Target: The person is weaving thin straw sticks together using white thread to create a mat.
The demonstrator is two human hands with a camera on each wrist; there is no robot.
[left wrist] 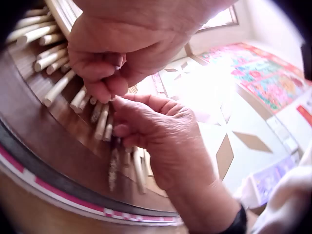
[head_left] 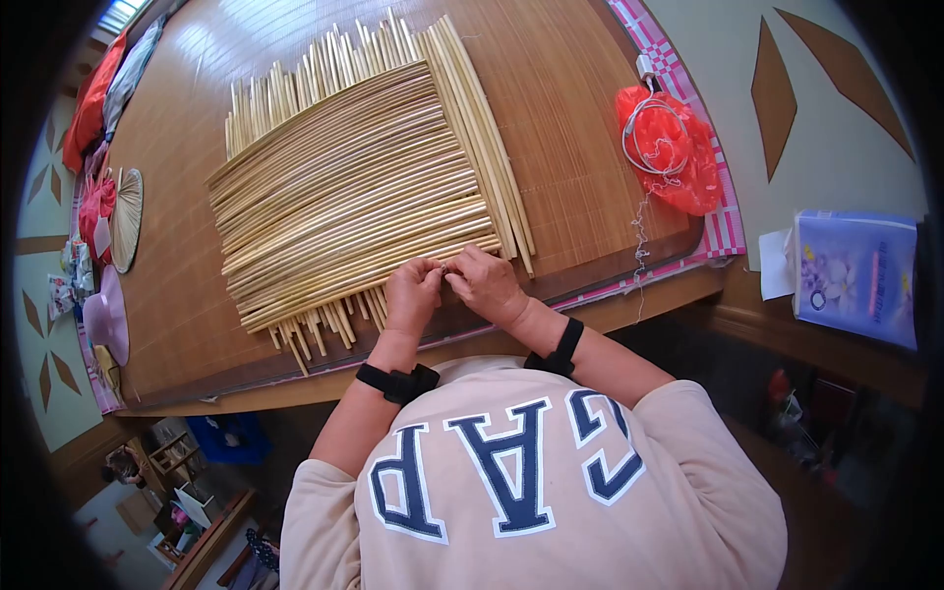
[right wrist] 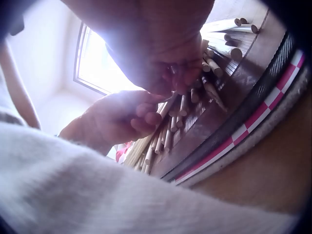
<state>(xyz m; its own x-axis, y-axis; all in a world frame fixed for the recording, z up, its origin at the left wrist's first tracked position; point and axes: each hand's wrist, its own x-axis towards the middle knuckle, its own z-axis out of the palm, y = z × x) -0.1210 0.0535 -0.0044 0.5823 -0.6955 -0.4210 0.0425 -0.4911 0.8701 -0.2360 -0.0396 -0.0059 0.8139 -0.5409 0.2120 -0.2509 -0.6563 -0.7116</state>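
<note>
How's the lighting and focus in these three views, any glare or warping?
Head view: corners go black, fisheye bows the table, glare whitens its far left; left wrist view: glare washes out the wall; right wrist view: window blown out, right hand shadowed, foreground shirt blurred.

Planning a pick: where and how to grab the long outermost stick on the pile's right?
I'd pinch the stick by its near end, from above, fingers across it: it lies flat, slim and straight, and that end juts past its neighbours.
</note>
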